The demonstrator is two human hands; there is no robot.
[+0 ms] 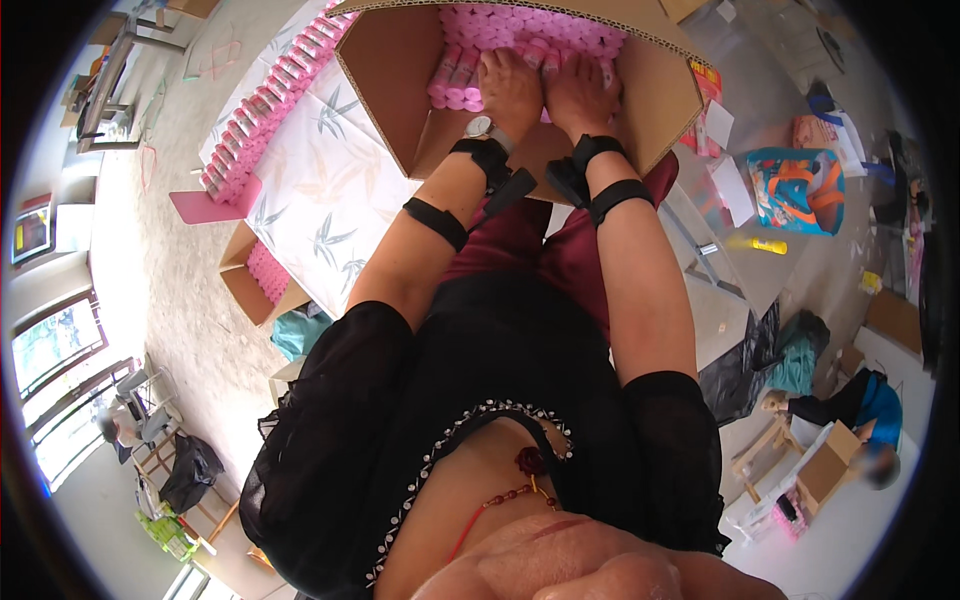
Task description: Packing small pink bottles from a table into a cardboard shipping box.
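— Where are the hands?

— Both are inside an open cardboard box (pixel 395 70) that sits at the near edge of the surface (pixel 320 190), which is covered with a white cloth printed with grey leaves. The left hand (pixel 510 90) and the right hand (pixel 578 92) lie side by side, almost touching, palms down on the pink tubes (pixel 520 30) packed in the box.

— What are the fingers doing?

— The fingers of both hands are stretched forward and lie flat and close together on top of the tubes, pressing on them rather than closed round any one of them. The fingertips are partly lost among the tubes, so I cannot tell more than that.

— How are the tubes lying?

— In tight rows filling the far part of the box, with a few standing loose just under the hands. The box's near wall is bare brown card.

— Anything on the arms?

— A wristwatch (pixel 479 127) on the left wrist, and black straps (pixel 605 170) round both wrists and forearms.

— What else is around?

— A long row of the same pink tubes (pixel 262 105) lies along the far left edge of the surface, with a pink tray (pixel 205 207) at its near end. A smaller cardboard box (pixel 258 278) with pink items in it stands on the floor beside the surface. To the right there is a bright blue and orange bag (pixel 795 190) and a yellow bottle (pixel 768 245).
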